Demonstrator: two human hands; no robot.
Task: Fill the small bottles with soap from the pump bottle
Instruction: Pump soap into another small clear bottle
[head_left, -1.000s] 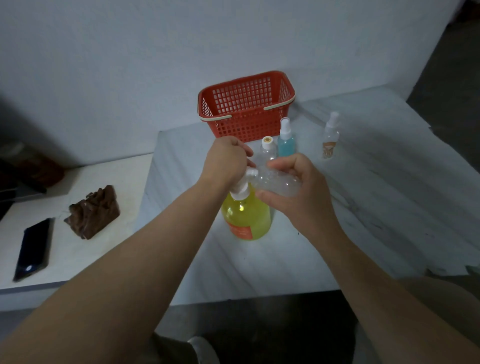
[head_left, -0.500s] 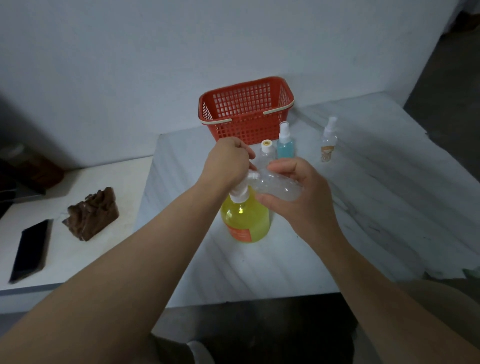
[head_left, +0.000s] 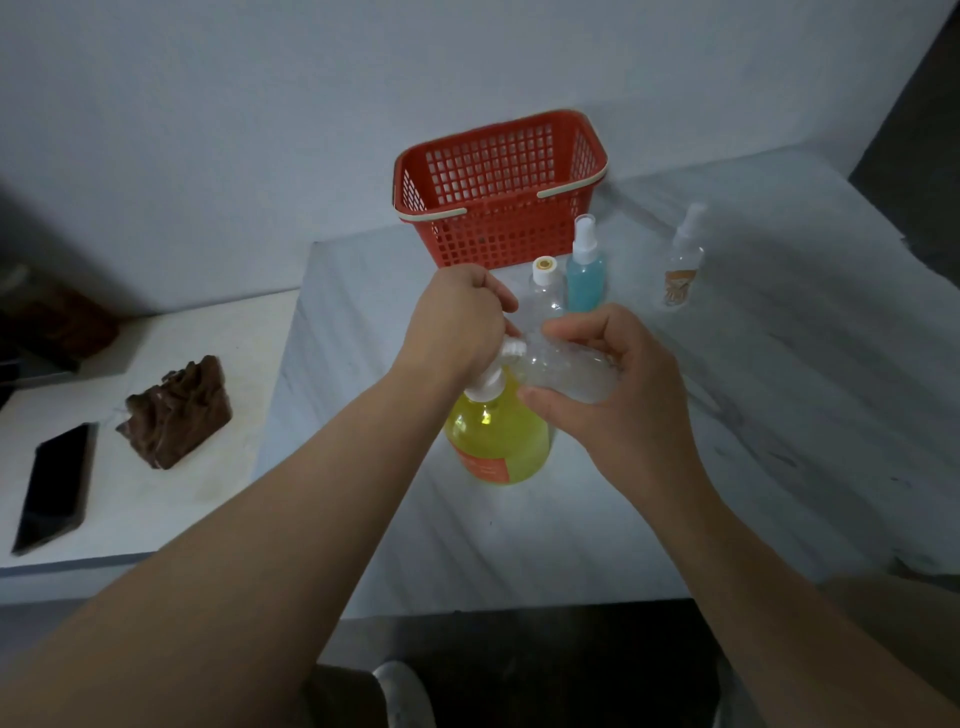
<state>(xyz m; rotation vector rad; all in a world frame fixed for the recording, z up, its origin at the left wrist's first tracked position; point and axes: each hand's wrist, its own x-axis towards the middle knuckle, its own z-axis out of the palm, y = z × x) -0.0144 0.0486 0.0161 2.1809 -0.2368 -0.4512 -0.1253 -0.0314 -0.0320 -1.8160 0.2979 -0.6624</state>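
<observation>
A pump bottle (head_left: 501, 441) of yellow soap with an orange label stands on the marble table (head_left: 753, 441). My left hand (head_left: 454, 322) is curled over its white pump head, which it mostly hides. My right hand (head_left: 618, 395) grips a small clear bottle (head_left: 563, 371), held on its side with its mouth against the pump spout. Behind stand a small clear bottle with a white cap (head_left: 545, 288), a blue spray bottle (head_left: 586, 267) and a clear spray bottle with an orange label (head_left: 683, 260).
A red plastic basket (head_left: 498, 192) sits at the table's back edge by the wall. On a lower white surface to the left lie a brown carved block (head_left: 176, 413) and a black phone (head_left: 54, 486). The table's front edge runs below my forearms.
Both hands keep their grips on the pump head and the small bottle. The view has tilted slightly, so the basket and bottles sit a little lower in the frame.
</observation>
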